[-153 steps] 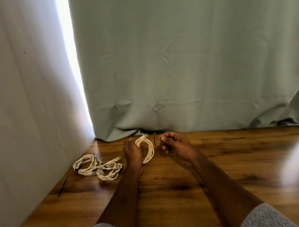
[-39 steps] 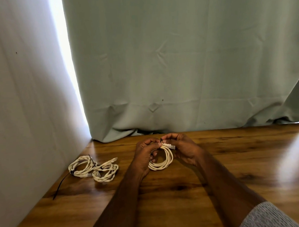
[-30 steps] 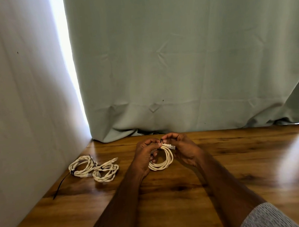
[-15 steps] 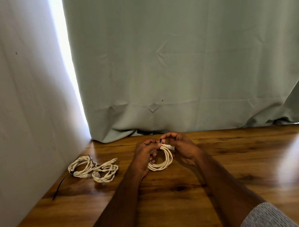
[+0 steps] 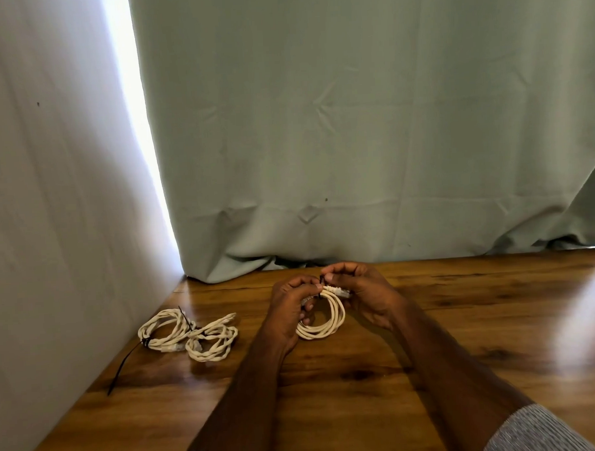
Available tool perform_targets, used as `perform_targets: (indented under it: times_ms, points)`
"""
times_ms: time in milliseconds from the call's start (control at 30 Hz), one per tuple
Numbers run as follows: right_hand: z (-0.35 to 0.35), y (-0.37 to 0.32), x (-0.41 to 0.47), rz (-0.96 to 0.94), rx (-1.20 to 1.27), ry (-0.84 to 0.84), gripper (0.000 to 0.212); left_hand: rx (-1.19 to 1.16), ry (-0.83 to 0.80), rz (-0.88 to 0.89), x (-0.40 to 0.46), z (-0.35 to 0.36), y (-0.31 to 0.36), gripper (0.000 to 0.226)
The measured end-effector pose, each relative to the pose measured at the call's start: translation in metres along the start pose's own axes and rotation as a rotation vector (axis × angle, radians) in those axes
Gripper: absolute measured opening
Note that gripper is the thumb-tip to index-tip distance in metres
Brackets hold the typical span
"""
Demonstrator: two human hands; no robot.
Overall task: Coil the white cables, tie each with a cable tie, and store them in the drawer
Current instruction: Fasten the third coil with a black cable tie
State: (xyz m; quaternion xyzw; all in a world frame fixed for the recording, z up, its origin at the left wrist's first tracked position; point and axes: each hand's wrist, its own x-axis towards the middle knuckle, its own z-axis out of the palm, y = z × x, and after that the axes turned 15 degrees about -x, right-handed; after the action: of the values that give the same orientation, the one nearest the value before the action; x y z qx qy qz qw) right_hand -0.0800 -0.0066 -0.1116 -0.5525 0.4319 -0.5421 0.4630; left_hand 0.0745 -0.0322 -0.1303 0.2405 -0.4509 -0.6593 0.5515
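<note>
Near frame centre, above the wooden table [image 5: 430, 339]: left hand [image 5: 291, 305] and right hand [image 5: 364, 294], fingers curled, pinching the top of a coiled white cable [image 5: 322, 323] together with a black cable tie [image 5: 322, 279]; loops hanging down to the tabletop; lower left, well apart, two tied coils [image 5: 188, 332] touching each other, a long black tie tail [image 5: 120, 373] trailing toward the white wall [image 5: 49, 202]; behind, a pale green curtain [image 5: 370, 120].

The left hand [image 5: 289, 307] covers the left side of the coil [image 5: 322, 318], and the right hand's [image 5: 362, 295] fingers hide its top. The cable tie [image 5: 322, 279] shows only as a dark speck between the fingertips; whether it is fastened cannot be told. Both sleeves [image 5: 533, 433] are cut off by the bottom edge.
</note>
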Motion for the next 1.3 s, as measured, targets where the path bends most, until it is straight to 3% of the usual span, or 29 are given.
perform_targets:
  times_ms: [167,500,567,700,867,1133,1300]
  points:
    - [-0.002,0.003,0.004,-0.098,-0.118,0.074,0.016,0.084,0.036,0.035,0.000,0.004,0.000,0.007]
    - [0.000,0.008,0.008,-0.582,-0.894,0.253,0.005,0.158,0.095,0.158,0.004,0.008,-0.005,0.012]
    - [0.002,0.011,0.010,-0.607,-0.964,0.291,0.004,0.160,0.080,0.184,0.005,0.009,-0.006,0.011]
    - [0.003,0.014,0.015,-0.600,-1.003,0.345,0.004,0.173,0.073,0.227,0.006,0.006,-0.009,0.008]
    - [0.003,0.011,0.015,-0.586,-0.908,0.385,0.004,0.191,-0.042,0.255,0.007,0.005,-0.009,0.030]
    - [0.009,0.006,0.014,-0.564,-0.820,0.493,0.010,0.182,-0.020,0.252,0.005,0.004,-0.013,0.014]
    - [0.014,0.005,0.013,-0.616,-0.809,0.476,0.007,0.154,-0.005,0.261,0.003,0.009,-0.011,0.011]
